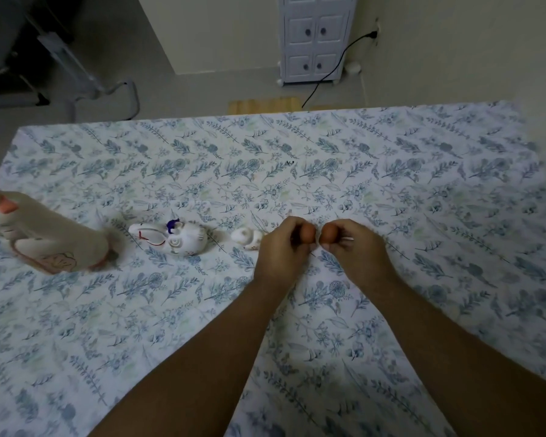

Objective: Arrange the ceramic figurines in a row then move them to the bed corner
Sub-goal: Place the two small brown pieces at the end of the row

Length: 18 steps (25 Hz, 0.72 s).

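Hands meet near the middle of the leaf-patterned bed sheet (391, 171). Left hand (282, 250) pinches a small round brown figurine (309, 232); right hand (349, 247) pinches a second small brown figurine (329, 232), the two almost touching. To the left lie a tiny white ceramic figurine (246, 238), a white rabbit-like figurine with blue detail (171, 238) and a large cream ceramic goose (44, 234). Judgement: set both down upright, in line with the white pieces, evenly gapped, releasing gently on the soft sheet.
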Tool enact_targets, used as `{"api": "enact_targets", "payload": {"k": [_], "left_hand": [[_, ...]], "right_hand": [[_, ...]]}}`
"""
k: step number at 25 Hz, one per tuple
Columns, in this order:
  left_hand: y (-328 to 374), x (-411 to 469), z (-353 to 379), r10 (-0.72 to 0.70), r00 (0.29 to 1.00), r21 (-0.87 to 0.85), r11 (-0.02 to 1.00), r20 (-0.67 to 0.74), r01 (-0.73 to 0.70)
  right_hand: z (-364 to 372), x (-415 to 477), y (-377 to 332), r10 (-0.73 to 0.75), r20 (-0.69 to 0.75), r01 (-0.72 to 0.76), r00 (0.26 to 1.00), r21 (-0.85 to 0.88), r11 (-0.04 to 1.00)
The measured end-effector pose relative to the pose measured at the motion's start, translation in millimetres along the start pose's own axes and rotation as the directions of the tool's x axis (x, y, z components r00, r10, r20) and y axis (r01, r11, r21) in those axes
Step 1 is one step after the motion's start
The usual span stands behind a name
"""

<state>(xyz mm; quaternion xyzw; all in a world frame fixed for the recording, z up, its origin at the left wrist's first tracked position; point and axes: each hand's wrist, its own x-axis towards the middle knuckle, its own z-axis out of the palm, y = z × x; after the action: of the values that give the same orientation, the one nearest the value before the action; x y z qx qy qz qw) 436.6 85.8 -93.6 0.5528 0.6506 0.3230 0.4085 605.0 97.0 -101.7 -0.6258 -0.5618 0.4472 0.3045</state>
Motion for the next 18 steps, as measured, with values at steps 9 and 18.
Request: {"api": "enact_targets", "payload": {"k": [9, 18], "left_hand": [[-2, -6, 0, 0.037, 0.999, 0.083, 0.996, 0.020, -0.039], [23, -46, -31, 0.081, 0.996, 0.085, 0.993, 0.041, -0.084]], "right_hand": [[-5, -7, 3, -0.023, -0.008, 0.022, 1.000, -0.104, 0.994], [-4, -41, -28, -0.022, -0.054, 0.006, 0.998, -0.284, 0.959]]}}
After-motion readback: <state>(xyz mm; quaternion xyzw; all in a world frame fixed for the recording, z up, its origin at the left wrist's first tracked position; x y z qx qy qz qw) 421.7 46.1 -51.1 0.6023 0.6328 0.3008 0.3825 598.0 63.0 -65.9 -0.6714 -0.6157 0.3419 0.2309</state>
